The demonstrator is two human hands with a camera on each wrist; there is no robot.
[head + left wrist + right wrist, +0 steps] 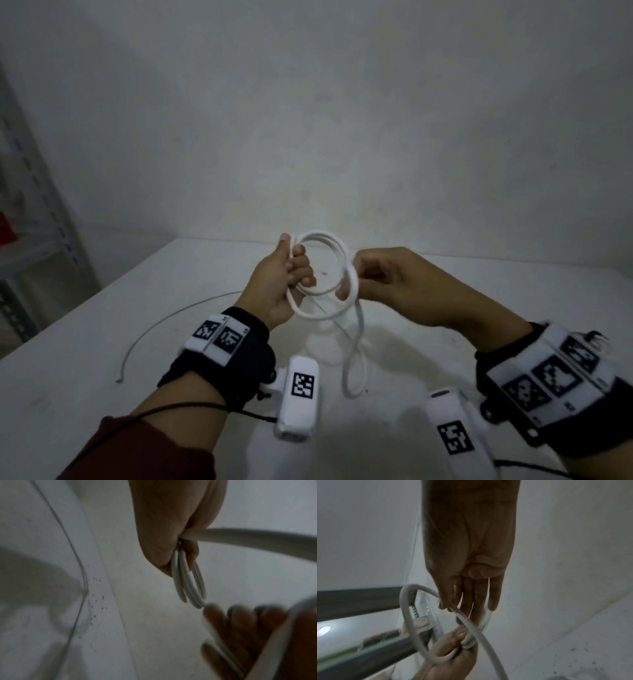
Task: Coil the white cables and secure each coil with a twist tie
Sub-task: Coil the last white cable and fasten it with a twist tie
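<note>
My left hand (298, 263) grips a coil of white cable (322, 238) above the white table (85, 394), several loops running through its curled fingers. In the left wrist view the loops (187, 584) stick out below the left hand (163, 536). At the coil's right side my right hand (352, 277) pinches the cable. The right wrist view has the strand (471, 626) passing the right hand's fingertips (443, 605) toward the left hand (453, 655). The loose tail (358, 342) hangs down to the table. A long thin grey twist tie (171, 316) lies curved on the table at left.
A grey metal shelf (41, 240) stands at the far left beside the table, holding something red. A plain wall rises just behind the table's far edge. The thin tie (85, 580) also crosses the table surface in the left wrist view.
</note>
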